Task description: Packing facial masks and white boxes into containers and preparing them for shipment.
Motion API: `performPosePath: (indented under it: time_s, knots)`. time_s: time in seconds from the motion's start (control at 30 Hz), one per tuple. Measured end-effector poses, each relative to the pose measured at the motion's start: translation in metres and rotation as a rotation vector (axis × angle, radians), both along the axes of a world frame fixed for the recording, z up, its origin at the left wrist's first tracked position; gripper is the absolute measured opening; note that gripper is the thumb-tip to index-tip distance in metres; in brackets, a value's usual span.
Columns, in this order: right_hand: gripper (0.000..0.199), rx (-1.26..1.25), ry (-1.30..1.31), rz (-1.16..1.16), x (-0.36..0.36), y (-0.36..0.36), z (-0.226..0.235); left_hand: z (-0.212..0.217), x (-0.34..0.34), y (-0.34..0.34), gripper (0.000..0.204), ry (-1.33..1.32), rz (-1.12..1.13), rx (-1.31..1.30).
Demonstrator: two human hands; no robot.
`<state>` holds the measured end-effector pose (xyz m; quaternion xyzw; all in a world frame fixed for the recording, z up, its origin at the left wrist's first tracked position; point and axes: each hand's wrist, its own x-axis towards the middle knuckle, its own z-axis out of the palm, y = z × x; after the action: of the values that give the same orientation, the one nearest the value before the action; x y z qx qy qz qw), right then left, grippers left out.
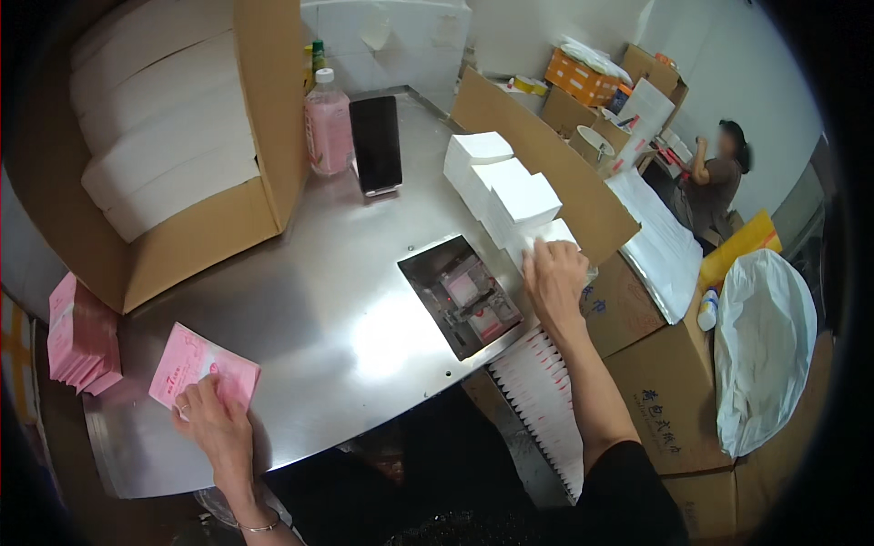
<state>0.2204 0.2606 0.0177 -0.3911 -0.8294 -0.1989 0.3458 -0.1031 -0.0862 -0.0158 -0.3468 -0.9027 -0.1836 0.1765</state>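
At the left of the frame I see a pile of pink packets (86, 337), standing by the edge of the bench (300, 337). Above it, in the upper left, a big brown box (205, 214) lies open with white paper rolls (173, 118) inside. In the lower left, one pink packet (187, 359) lies on the bench. Its printed face looks up, and its long side slopes down to the right. The left hand (217, 423) is just below it, with its fingers over the packet's lower right part. I can't tell if they pinch it. At the top, a pink bottle (328, 132) stands beside a dark phone (376, 146), which leans upright. Near the middle I see machine parts (473, 305) through a hole in the bench. Right of that, white paper stacks (523, 196) make a row that points from upper left to lower right. The right hand (557, 282) is at the row's lower end, with bent fingers touching the nearest stack. I can't tell how tightly it holds.
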Motion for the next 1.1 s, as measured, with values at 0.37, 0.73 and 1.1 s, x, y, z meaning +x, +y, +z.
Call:
performPosePath:
  time_s: [0.37, 0.73, 1.1]
  knots:
    - [0.016, -0.149, 0.074, -0.005, 0.016, 0.02, -0.006, 0.026, 0.074, 0.056, 0.021, -0.209, -0.819, 0.069]
    - [0.029, -0.023, 0.12, 0.017, 0.021, 0.018, -0.009, 0.01, 0.12, 0.094, 0.023, -0.212, -0.853, 0.116]
    - [0.027, -0.477, -0.614, 0.546, -0.084, -0.109, -0.014, 0.015, 0.125, 0.098, 0.074, -0.1, -0.733, 0.06]
